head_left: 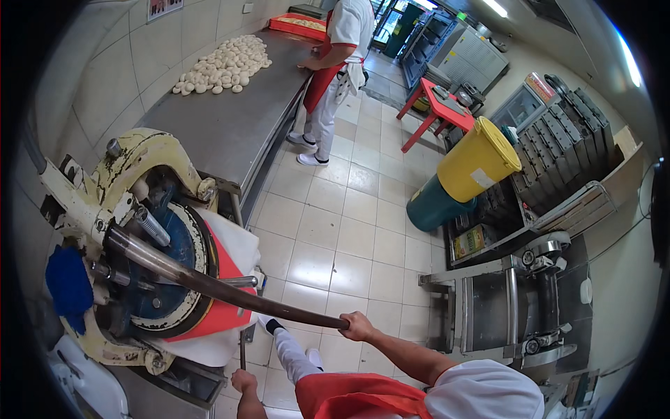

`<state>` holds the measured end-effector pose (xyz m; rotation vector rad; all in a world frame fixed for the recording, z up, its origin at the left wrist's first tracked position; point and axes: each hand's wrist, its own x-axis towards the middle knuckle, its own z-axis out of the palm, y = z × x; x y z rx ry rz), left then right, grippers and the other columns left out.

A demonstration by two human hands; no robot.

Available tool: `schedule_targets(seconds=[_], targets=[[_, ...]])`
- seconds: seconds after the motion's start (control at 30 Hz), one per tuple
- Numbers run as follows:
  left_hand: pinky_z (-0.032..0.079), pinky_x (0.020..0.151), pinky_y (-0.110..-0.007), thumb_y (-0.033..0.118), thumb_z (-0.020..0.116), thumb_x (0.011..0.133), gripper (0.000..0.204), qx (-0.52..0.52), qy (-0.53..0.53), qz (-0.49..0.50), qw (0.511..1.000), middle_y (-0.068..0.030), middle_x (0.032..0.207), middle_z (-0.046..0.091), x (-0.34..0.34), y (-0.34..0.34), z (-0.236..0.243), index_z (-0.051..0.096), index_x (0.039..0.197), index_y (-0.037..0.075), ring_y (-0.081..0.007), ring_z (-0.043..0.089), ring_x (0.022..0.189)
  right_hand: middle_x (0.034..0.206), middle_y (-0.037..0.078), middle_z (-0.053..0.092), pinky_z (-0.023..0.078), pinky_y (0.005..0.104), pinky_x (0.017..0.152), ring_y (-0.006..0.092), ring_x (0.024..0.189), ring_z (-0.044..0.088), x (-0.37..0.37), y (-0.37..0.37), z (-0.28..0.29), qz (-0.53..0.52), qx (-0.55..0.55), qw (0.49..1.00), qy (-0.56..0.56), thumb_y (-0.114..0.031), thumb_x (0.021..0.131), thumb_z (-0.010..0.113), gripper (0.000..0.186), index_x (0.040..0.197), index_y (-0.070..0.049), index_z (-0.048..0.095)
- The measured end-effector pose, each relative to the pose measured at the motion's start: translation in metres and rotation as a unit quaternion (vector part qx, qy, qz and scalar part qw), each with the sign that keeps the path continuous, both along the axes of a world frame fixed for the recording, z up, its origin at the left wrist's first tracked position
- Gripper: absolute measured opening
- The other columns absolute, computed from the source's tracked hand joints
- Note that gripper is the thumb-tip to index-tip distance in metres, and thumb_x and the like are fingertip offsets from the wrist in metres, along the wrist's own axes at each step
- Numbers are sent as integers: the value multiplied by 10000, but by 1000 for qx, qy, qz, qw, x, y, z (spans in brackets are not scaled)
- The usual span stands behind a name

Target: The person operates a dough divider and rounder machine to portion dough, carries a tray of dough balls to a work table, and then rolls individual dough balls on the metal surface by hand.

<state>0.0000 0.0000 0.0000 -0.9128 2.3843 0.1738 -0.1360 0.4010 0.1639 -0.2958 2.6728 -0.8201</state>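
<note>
My right hand [357,326] is wrapped round the end of a long, curved metal lever [272,305]. The lever runs out from a worn cream-coloured dough divider press [157,146] on my left, with a blue round head [157,293] and a coil spring [151,225]. Under the head lie a red sheet [227,262] and a white sheet [234,241]. Lower down, my left hand [243,380] closes on a thin metal rod [242,349] beside the press. A blue cloth [68,288] hangs on the machine's left side.
Beyond the press, a steel table [230,129] carries heaped dough balls [227,64] and a red tray [296,26]; a co-worker [342,63] stands there. To the right are a yellow bin [478,160] on a green bin [436,202], a red table [436,108], stacked pans [558,143] and a roller machine [502,307].
</note>
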Motion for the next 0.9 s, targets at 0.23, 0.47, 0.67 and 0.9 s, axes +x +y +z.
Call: schedule_targets(seconds=[0.23,0.47,0.67,0.9], targets=[[597,814,-393,91,713,766,109,-7,13,10,1000,-164,986,727,-4,-5,-3,746,862,50,-326,720,934,655,157,619,502,486,609,408,660,626,-3,-5,-5,-6,-14,1000,18,-199,735,735,190,773,-80,592],[598,811,-395,94,711,768,115,-13,9,18,1000,-157,979,727,-4,-8,-5,745,869,51,-323,721,931,665,160,627,510,487,616,407,667,630,-3,-7,-5,-3,-10,1000,20,-207,740,733,182,778,-84,604],[598,810,-399,92,706,770,117,-5,6,10,1000,-160,975,726,-5,-6,-1,742,874,55,-326,721,927,669,160,630,511,485,622,406,667,631,-1,-4,-7,-10,-6,1000,13,-206,742,730,180,782,-81,607],[576,883,-404,90,735,750,189,25,-11,43,999,-182,1081,703,-6,-7,0,742,933,45,-341,694,1022,656,161,622,506,483,612,406,660,627,-1,-5,-4,-13,-10,1000,8,-199,741,732,181,775,-80,599]])
